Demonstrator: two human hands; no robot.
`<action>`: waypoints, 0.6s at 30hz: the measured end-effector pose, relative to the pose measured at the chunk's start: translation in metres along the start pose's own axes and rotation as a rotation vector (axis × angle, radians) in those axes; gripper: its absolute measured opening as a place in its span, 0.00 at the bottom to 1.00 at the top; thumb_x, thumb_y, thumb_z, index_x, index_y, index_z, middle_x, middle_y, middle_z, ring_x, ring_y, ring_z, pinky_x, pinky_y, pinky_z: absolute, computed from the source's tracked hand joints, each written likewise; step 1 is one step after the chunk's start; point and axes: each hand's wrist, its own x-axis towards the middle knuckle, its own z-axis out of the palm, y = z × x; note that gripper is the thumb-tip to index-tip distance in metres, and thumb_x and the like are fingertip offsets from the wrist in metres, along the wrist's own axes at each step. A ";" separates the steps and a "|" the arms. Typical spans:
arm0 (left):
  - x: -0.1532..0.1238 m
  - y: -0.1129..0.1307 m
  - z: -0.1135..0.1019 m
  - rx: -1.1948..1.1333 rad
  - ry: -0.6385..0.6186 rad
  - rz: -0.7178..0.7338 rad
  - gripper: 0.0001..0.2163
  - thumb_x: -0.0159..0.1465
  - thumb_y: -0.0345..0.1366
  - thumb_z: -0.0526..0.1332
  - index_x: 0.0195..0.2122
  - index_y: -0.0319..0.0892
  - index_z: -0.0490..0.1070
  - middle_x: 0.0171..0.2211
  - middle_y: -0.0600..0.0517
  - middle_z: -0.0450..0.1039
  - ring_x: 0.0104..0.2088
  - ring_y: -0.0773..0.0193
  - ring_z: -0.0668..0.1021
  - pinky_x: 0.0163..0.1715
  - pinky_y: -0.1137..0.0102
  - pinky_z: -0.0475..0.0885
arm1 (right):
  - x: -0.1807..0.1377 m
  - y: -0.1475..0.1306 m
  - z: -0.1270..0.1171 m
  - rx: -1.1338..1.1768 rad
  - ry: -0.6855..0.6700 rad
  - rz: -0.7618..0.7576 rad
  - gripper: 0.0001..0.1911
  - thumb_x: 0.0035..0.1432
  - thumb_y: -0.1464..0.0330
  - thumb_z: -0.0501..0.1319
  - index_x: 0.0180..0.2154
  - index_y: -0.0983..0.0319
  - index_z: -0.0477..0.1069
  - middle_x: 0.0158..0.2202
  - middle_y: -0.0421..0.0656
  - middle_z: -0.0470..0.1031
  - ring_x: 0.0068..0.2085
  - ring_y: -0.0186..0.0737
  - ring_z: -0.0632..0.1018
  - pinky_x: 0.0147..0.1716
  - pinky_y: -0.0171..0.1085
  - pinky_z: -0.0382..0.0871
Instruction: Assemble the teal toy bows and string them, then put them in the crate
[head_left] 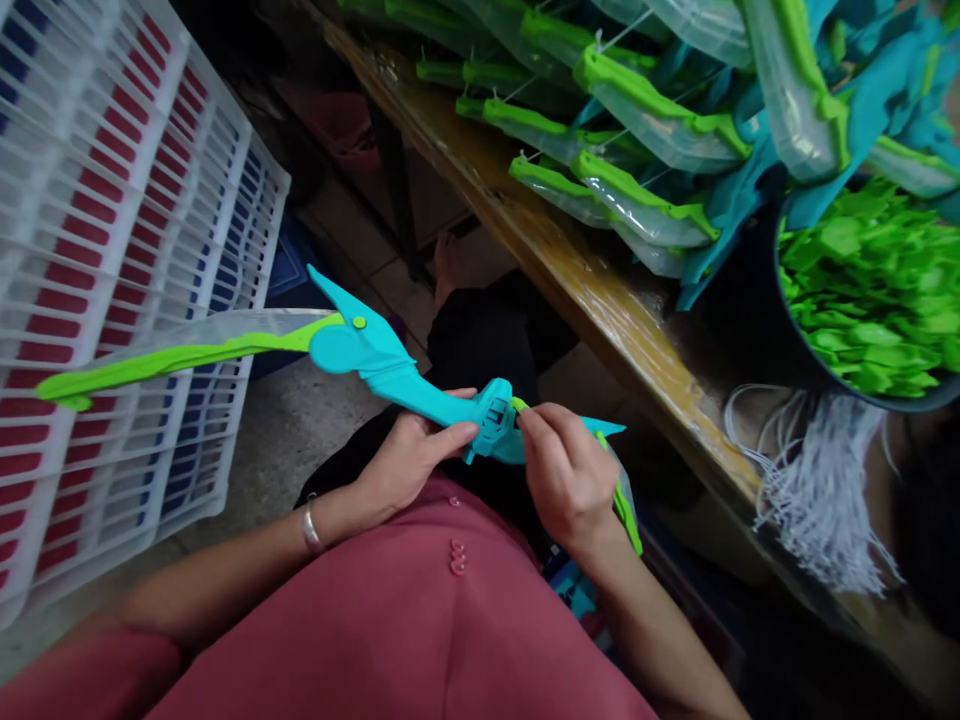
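A toy bow [390, 365] of turquoise plastic with bright green and clear limbs lies across my lap, its long limb reaching toward the left. My left hand [409, 455] is closed round its turquoise body just left of the slotted middle block, thumb on top. Against the right side of that block, my right hand [570, 465] pinches a small green plastic piece [518, 404]; most of it is hidden by my fingers. The bow's right limb [626, 510] passes behind my right hand and shows only in part.
A white slatted plastic basket [255, 190] stands on the left. At the right, a wooden table [585, 285] carries several similar bows [652, 205], a dark bucket [795, 330] of small green pieces [877, 290] and a bundle of white cords [832, 500] at its edge.
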 end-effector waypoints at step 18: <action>-0.006 0.002 0.002 0.086 0.002 0.114 0.22 0.64 0.39 0.68 0.60 0.44 0.74 0.57 0.46 0.77 0.55 0.51 0.77 0.55 0.59 0.73 | -0.026 -0.020 0.021 0.164 -0.016 -0.064 0.24 0.67 0.78 0.60 0.63 0.64 0.67 0.56 0.60 0.75 0.52 0.52 0.80 0.45 0.47 0.81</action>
